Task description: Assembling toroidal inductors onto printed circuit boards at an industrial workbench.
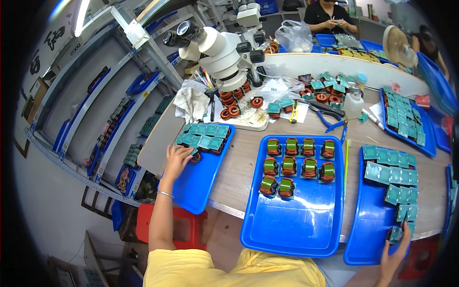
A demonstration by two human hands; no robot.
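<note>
The left hand (177,160) was at the left blue tray (193,189), fingers slightly curled, with the fingertips at the near edge of a cluster of teal-topped parts (203,136). The right hand (396,256) was at the near right corner of the right blue tray (368,234), thumb and forefinger apart beside the nearest of its teal boards (391,173), which lay in staggered rows. Whether either of the hands actually gripped a part, I could not tell from this view. Between them, on the tabletop (232,184), the middle blue tray (291,232) held ten wound coils (289,165) in rows of four, four and two. Blue-handled pliers (330,125) lay behind it, and a white microscope (215,48) stood at the back left.
</note>
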